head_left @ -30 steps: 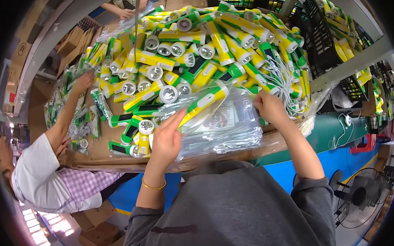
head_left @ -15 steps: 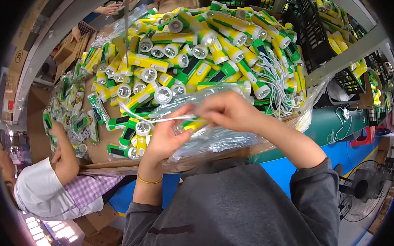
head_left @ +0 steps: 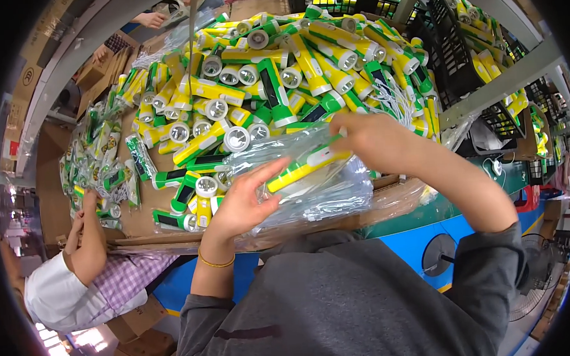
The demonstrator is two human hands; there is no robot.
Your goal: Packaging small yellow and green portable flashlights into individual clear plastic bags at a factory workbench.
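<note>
A yellow flashlight (head_left: 307, 169) with a white and green section lies slantwise over a pile of clear plastic bags (head_left: 337, 198). My right hand (head_left: 375, 142) is closed around its upper right end, among clear film; its fingertips are partly hidden. My left hand (head_left: 251, 195) has its thumb and fingers spread apart on either side of the flashlight's lower left end. I cannot tell whether the flashlight is inside a bag. Beyond both hands a large heap of green, yellow and white flashlights (head_left: 230, 94) covers the table.
White cables (head_left: 393, 100) lie on the heap's right side. Bagged flashlights (head_left: 99, 148) are piled at left, where a co-worker's hand (head_left: 90, 200) reaches in. Another person's hand (head_left: 151, 19) shows at the far left. Black crates (head_left: 448, 50) and a metal post (head_left: 503, 82) stand at right.
My right hand has moved right with the flashlight's end, and the flashlight now shows more fully. The white cable near my left hand is out of sight. The co-worker's arm at left has shifted.
</note>
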